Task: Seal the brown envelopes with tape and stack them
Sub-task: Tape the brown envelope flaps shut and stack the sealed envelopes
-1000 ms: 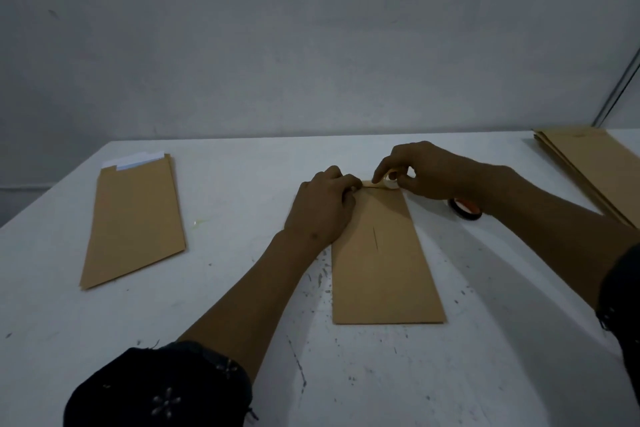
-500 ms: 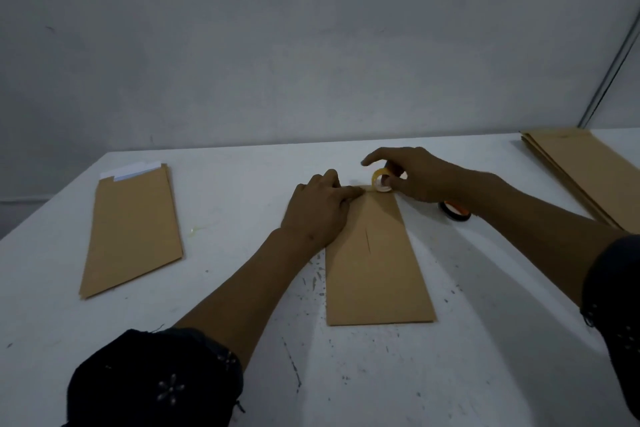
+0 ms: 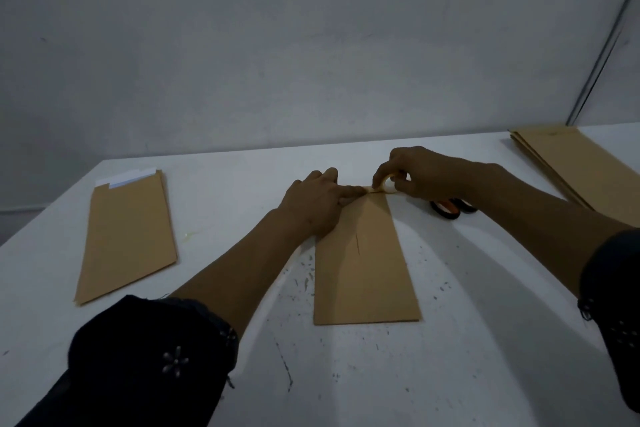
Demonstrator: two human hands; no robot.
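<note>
A brown envelope [image 3: 367,263] lies lengthwise in the middle of the white table [image 3: 450,374]. My left hand [image 3: 317,203] rests on its far left corner, fingers pressing the tape end down at the top edge. My right hand [image 3: 420,172] grips a small yellowish tape roll [image 3: 384,184] at the envelope's far edge, with a short strip stretched between roll and left fingers. Another brown envelope [image 3: 128,236] lies at the left, white paper [image 3: 126,178] sticking out of its far end. A stack of brown envelopes [image 3: 581,166] sits at the far right.
Scissors with orange and black handles [image 3: 450,208] lie just right of the middle envelope, partly hidden under my right forearm. A grey wall stands behind the table's far edge. The table surface is scuffed with dark marks near the front.
My right hand has kept the tape roll at the envelope's top edge, shifting it slightly right while the left fingers stay pressed on the tape end. The view has drifted a little.
</note>
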